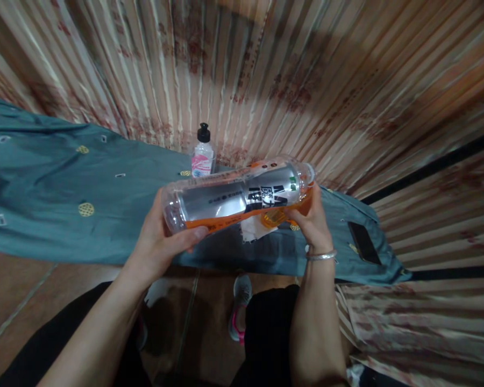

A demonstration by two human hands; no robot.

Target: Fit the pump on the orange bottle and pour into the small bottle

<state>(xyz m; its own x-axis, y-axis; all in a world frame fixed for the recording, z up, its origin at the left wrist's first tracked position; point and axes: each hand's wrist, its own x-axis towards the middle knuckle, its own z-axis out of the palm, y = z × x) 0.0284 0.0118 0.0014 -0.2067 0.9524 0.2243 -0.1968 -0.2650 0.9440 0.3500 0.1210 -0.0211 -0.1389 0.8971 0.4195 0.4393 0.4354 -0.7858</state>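
Note:
A large clear plastic bottle with a silver, black and orange label lies nearly level in the air, held between both hands. My left hand grips its base end, the thumb along the lower side. Around the neck end is my right hand, with a silver bangle at the wrist. Behind the bottle stands a small clear bottle with a black cap and pink label. Below the large bottle, a white paper or cloth and something orange-yellow show partly.
A narrow surface with a green patterned cloth runs across the view. A dark phone lies on its right part. Pleated floral curtains hang behind. Dark bars cross the right side. My legs and shoes are over the tiled floor.

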